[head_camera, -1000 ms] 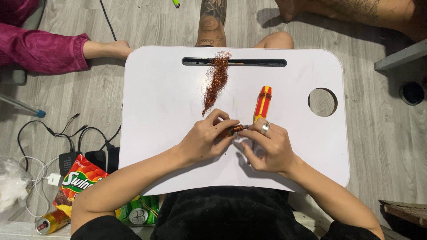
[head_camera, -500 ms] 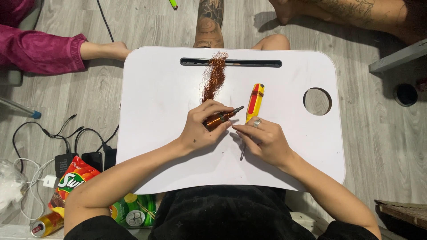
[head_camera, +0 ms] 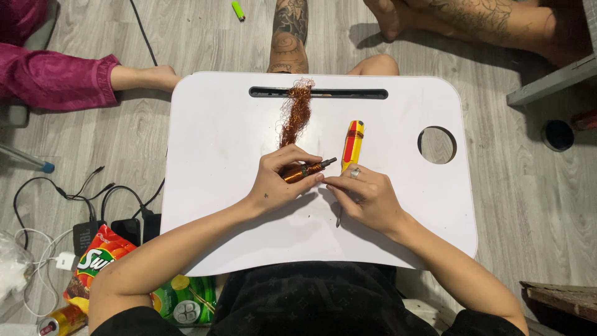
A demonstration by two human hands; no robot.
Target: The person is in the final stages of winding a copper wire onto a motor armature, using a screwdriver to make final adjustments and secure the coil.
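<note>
Nearest to us, our left hand [head_camera: 277, 180] is gripping a small copper-wound coil [head_camera: 297, 171] on a dark metal core, fingers wrapped narrow around its body while the core's tip is poking out toward the right. We are holding it just above the white bench [head_camera: 211, 130], near its middle. Our right hand [head_camera: 367, 196] is sitting just beside it, fingertips pinched together at the coil's end; whether they are nipping a strand of wire we cannot tell, it being too fine to see. A thin grey tool [head_camera: 339, 218] is showing below that hand, partly hidden.

We are judging the coil as light and stiff in the core but delicate in the winding: the wire looks hair-thin, likely to kink or snap under a sharp pull. The core ends look like the safest place to hold, leaving the winding free.

Just beyond, a red and yellow screwdriver [head_camera: 352, 143] is lying on the bench, touching the right hand's knuckles. A loose tangle of stripped copper wire [head_camera: 295, 112] is trailing up to the dark slot [head_camera: 348, 93] at the far edge; it looks soft and springy. A round cup hole [head_camera: 437, 145] is sitting to the right.

Around us, grey plank floor [head_camera: 528, 186], snack bags [head_camera: 99, 255] and chargers to the left, a magenta sleeve [head_camera: 56, 81] and other people's tattooed legs [head_camera: 289, 34] farther off.
</note>
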